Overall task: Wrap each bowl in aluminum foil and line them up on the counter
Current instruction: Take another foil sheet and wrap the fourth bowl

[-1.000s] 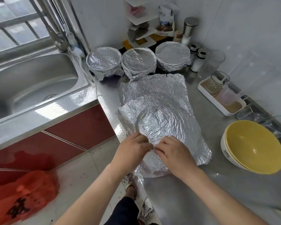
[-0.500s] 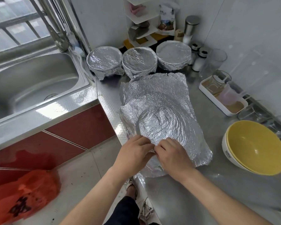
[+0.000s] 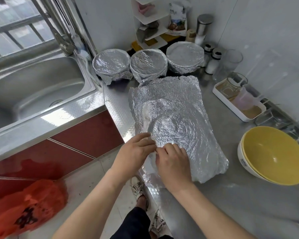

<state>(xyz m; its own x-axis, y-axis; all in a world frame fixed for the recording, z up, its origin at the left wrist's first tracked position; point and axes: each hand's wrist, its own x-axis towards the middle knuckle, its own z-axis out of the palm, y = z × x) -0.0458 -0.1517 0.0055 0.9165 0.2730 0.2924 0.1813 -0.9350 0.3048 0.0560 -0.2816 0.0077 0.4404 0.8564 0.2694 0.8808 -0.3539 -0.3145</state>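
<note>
Head view: we're mid-wrap on bowl no. 4 [image 3: 178, 133], which sits under the foil sheet [image 3: 179, 104] near the counter [image 3: 231, 195] front edge. L hand [image 3: 134, 152] & R hand [image 3: 173, 161] both pinch the sheet's near edge, fingertips meeting. Three wrapped bowls [image 3: 148, 64] are lined up at the back; yellow bowls [image 3: 273, 152] wait unwrapped, right. Next, we reckon: tuck foil under the rim all round.

Bowl under the foil sheet [image 3: 176, 128] fully covered, only a round bulge shows. Right hand [image 3: 173, 163] fingertips tucked out of sight at the foil edge (grip type unclear). Sink [image 3: 41, 87], red bag [image 3: 24, 211] cut by left edge; corner shelf [image 3: 150, 23] cut at top. Bag lettering blurred.
</note>
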